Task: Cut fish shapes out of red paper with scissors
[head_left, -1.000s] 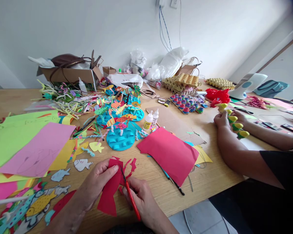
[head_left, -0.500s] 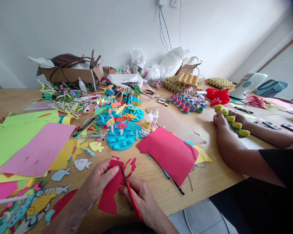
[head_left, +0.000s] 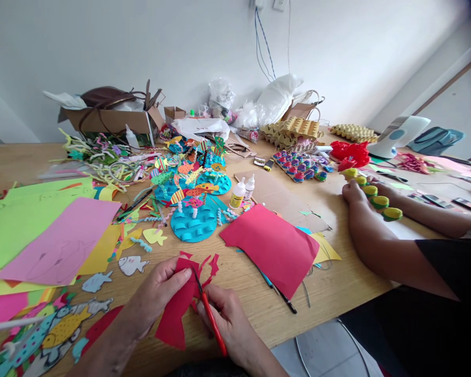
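Note:
My left hand (head_left: 157,293) pinches a piece of red paper (head_left: 176,314) near its top, thumb on the front. The paper's lower end hangs free above the table. In my right hand (head_left: 231,319) are scissors with red handles (head_left: 212,323); their dark blades lie at the paper's right edge, close to my left thumb. Narrow red scraps (head_left: 214,264) lie on the table just beyond the blades. To the right rests a large red sheet (head_left: 272,246). Cut-out fish, one white (head_left: 132,265) and one light blue (head_left: 96,282), lie left of my left hand.
Blue discs (head_left: 193,226) carrying paper fish stand ahead, beside glue bottles (head_left: 237,193). Coloured sheets (head_left: 58,235) cover the left side. Egg trays (head_left: 292,130) and a cardboard box (head_left: 110,121) stand by the wall. At right, another person's hands (head_left: 355,195) hold a yellow-green egg-carton strip (head_left: 379,202).
The lower end of the red paper has swung slightly left. My hands and the scissors stay almost in the same place.

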